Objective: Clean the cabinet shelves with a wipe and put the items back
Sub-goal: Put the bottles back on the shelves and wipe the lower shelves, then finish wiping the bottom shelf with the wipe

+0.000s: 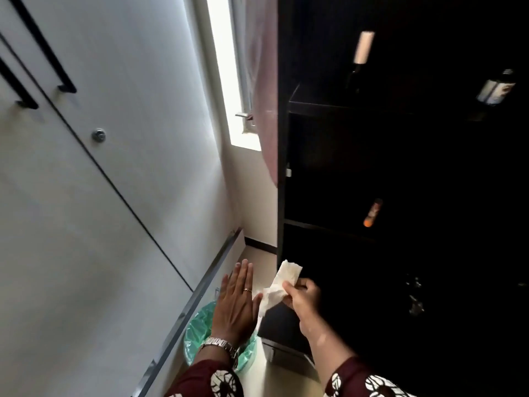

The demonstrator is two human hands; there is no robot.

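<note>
My right hand [302,295] pinches a crumpled white wipe [279,285] in front of the lower left corner of the dark open cabinet [283,196]. My left hand [236,302] is flat with fingers spread, just left of the wipe, its thumb close to the hanging end. It holds nothing and hovers over a bin. Inside the cabinet, a bottle with a white neck [363,48] and a dark labelled bottle [496,88] stand on the upper shelf [329,106]. An orange-capped bottle [372,213] stands on the shelf below. The cabinet's interior is very dark.
A bin with a green liner [197,336] sits on the floor under my left hand. A white wardrobe [100,181] with black handles fills the left. A bright window [229,81] and a reddish curtain [263,81] lie between wardrobe and cabinet.
</note>
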